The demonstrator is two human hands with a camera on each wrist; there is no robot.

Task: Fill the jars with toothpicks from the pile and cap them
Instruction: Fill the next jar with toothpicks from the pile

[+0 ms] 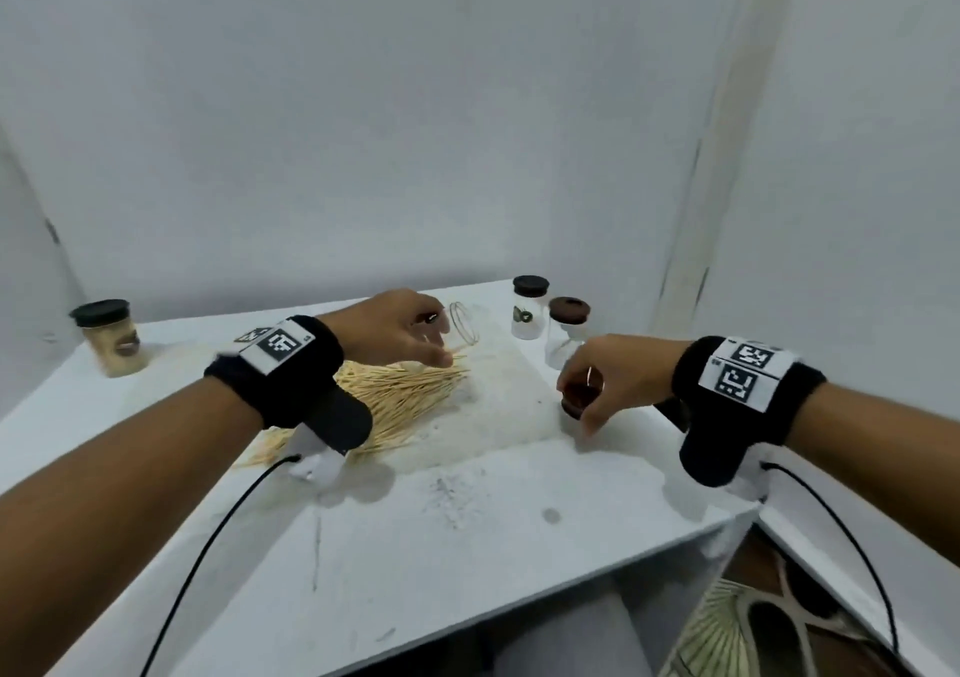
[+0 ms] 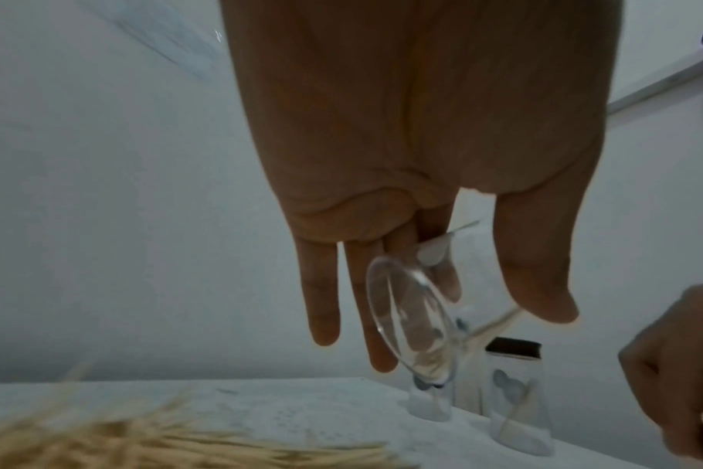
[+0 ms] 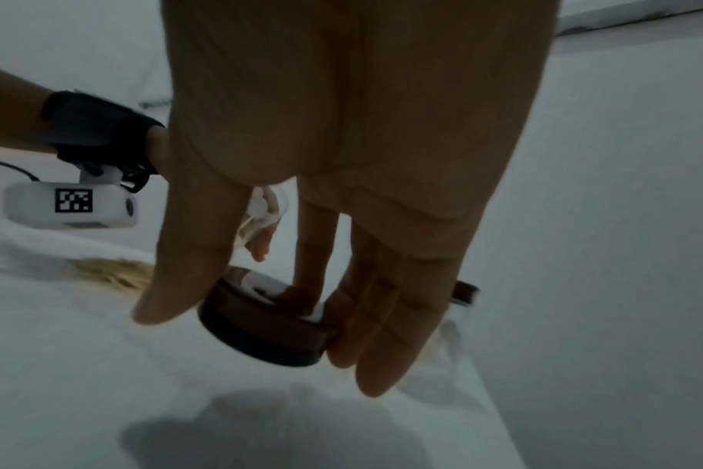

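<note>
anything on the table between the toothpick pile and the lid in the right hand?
Nothing: in the head view, only bare, stained table separates the toothpick pile from the brown lid held by the right hand.

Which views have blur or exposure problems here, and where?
Head view: evenly lit, motion blur on the left hand and the filled jar; wide-angle bending at the wall edges. Left wrist view: dim, toothpick pile smeared, open jar rim fairly sharp. Right wrist view: underexposed, right hand backlit, dark lid soft, its shadow on the table.

No readable words or numbers; only black-and-white coded squares on both wristbands [image 1: 280, 346] and the white wrist camera [image 3: 71, 204].
</note>
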